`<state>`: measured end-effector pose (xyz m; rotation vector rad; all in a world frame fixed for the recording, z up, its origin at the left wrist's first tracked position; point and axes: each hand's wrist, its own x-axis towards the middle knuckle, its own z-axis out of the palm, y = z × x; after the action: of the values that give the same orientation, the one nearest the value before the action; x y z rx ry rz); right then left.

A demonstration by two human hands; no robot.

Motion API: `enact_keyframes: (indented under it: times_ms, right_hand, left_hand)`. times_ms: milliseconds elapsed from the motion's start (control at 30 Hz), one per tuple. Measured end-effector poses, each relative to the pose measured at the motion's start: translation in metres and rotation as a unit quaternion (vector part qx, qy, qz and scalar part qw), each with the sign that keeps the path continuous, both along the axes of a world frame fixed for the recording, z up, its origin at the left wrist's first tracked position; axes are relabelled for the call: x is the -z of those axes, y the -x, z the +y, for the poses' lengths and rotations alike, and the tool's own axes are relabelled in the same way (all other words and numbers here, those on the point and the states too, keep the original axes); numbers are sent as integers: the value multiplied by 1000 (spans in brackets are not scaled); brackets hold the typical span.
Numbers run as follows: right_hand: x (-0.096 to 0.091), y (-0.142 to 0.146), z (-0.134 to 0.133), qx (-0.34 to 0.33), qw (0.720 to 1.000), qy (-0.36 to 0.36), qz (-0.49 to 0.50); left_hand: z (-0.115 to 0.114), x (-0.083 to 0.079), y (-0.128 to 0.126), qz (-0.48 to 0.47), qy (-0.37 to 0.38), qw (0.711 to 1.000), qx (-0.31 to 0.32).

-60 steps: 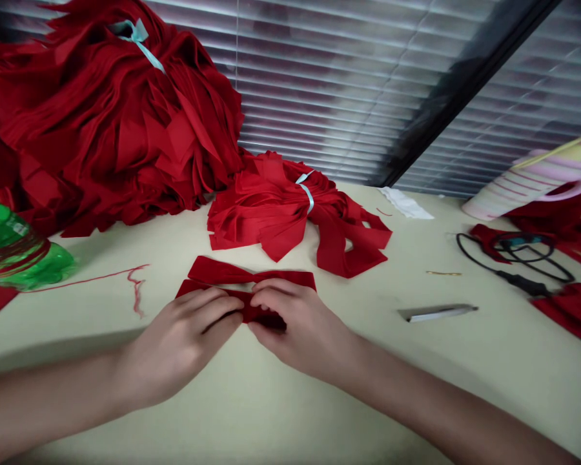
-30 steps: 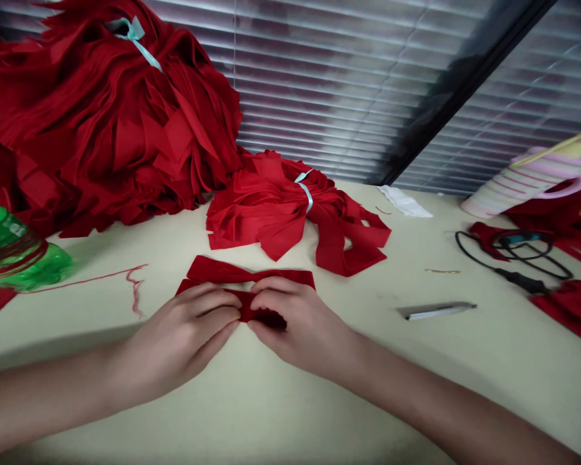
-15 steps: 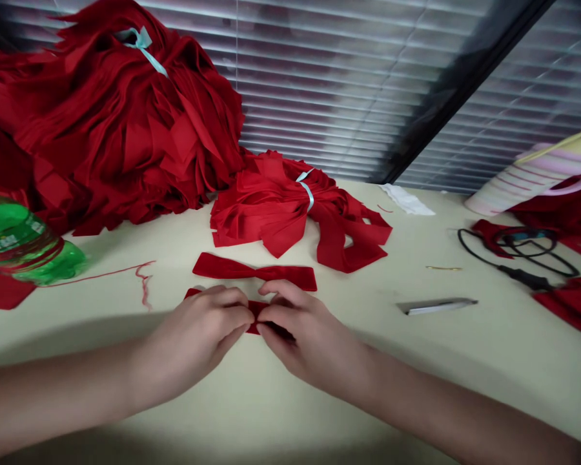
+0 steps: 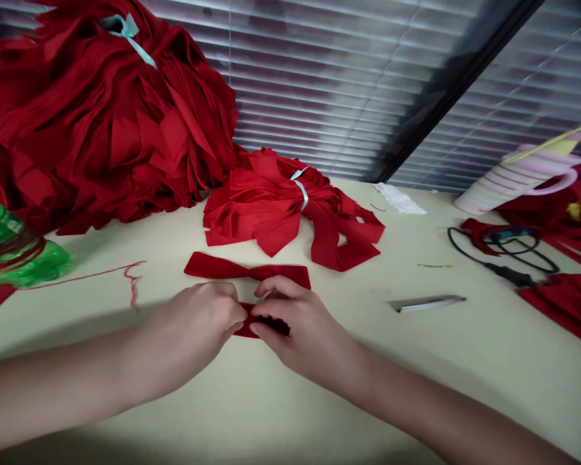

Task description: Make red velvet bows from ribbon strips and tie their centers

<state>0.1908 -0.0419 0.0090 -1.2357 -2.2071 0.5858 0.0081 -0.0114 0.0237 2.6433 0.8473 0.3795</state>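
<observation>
Two grips closed: left hand (image 4: 193, 339) and right hand (image 4: 300, 329) pinching red strip (image 4: 244, 329) at counter (image 4: 223, 413), just below red bow (image 4: 246, 270); even pressure across the fold advised, strip centred.

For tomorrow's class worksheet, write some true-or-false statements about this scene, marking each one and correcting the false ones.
1. The left hand and right hand both grip a small piece of red fabric. True.
2. A flat red fabric bow lies just beyond the hands. True.
3. The green plastic bottle stands upright. False: it lies on its side.
4. The bundle of red fabric strips is tied with pale blue ribbon. True.
5. The slim silver-and-white tool lies left of the hands. False: it lies to their right.
</observation>
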Motion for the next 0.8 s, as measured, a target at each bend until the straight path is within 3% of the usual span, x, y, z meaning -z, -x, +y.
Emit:
enact_keyframes:
  times_ms: [333, 533, 800]
  right_hand:
    - [-2, -1, 3, -9, 1000, 13, 0]
    - [-4, 2, 2, 0, 999, 33, -30]
    - [-6, 0, 7, -1, 998, 63, -15]
  left_hand:
    - [5, 2, 4, -6, 14, 1000, -4]
    - [5, 6, 7, 5, -16, 1000, 0]
    - [4, -3, 2, 47, -40, 998, -1]
